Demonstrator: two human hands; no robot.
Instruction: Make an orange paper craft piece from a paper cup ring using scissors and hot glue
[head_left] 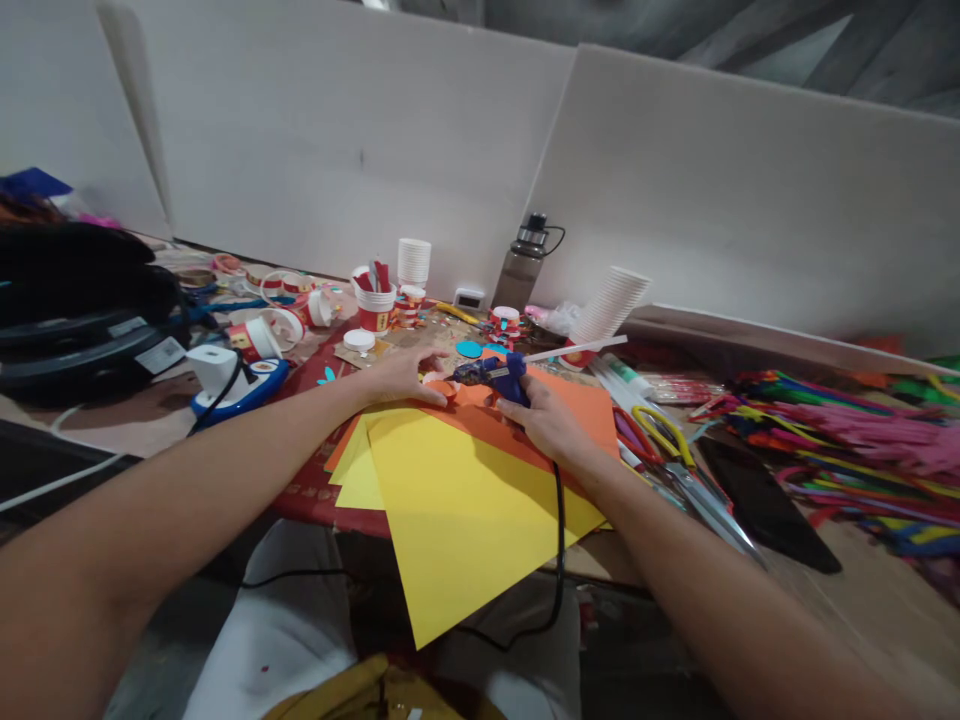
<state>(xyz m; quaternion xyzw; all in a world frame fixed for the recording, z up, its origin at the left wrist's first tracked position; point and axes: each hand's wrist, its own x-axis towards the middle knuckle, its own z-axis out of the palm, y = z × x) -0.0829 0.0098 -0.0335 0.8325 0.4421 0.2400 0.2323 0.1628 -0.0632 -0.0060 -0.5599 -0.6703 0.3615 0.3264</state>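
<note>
My right hand (546,412) is wrapped around the handle of a blue hot glue gun (508,376). A long white glue stick (581,347) sticks out of its back, and its nozzle points left toward my other hand. With thumb and fingers curled, my left hand (409,376) holds a small orange-and-white piece (441,388) close to the nozzle; its exact kind is hard to make out. Beneath both hands lie orange paper sheets (589,405) and yellow paper sheets (457,500), one hanging over the table's front edge. The gun's black cord (559,545) drops past the paper.
Scissors (694,480), a dark phone (769,505) and colourful pipe cleaners (862,430) lie on the right. Behind stand a bottle (521,265), stacked paper cups (611,305) and a cup of tools (375,308). A blue-and-white power strip (259,385) and black case (82,320) are left.
</note>
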